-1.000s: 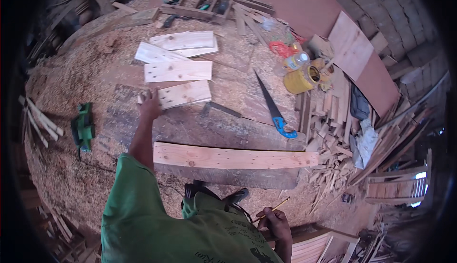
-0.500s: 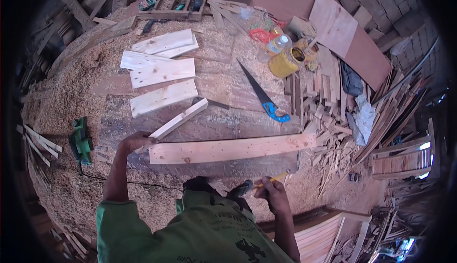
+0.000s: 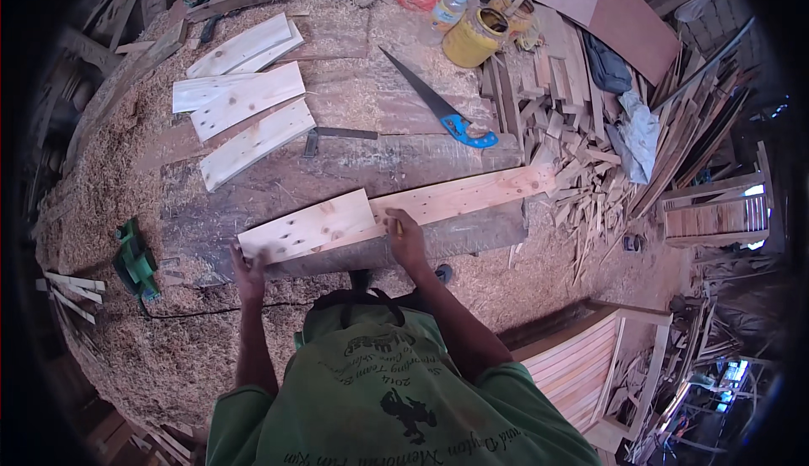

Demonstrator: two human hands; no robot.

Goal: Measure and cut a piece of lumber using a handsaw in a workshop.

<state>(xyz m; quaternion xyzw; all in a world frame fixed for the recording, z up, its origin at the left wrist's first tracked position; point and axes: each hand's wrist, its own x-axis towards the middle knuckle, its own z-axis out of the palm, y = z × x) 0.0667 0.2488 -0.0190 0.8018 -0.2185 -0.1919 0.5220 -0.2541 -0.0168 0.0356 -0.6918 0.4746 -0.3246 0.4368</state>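
Note:
A short pale board (image 3: 324,223) lies flat over the left part of a long pale plank (image 3: 472,196) on the workbench. My left hand (image 3: 247,274) grips the short board's left end, its fingertips slightly blurred. At the board's right end, my right hand (image 3: 406,237) is closed around a yellow pencil (image 3: 398,227), mostly hidden by the fingers. Beyond the boards rests a dark metal square (image 3: 345,133). To its right is a handsaw (image 3: 421,87) with a blue handle.
Several cut boards (image 3: 249,104) lie at the far left. A green electric planer (image 3: 135,259) sits in shavings, its cord trailing near my left forearm. A yellow tin (image 3: 474,40) and a bottle (image 3: 449,13) stand at the back; offcuts (image 3: 581,175) are heaped on the right.
The short board has gone from tilted on edge to flat on the plank. My right hand has moved up and left to its right end with the pencil. The view has shifted.

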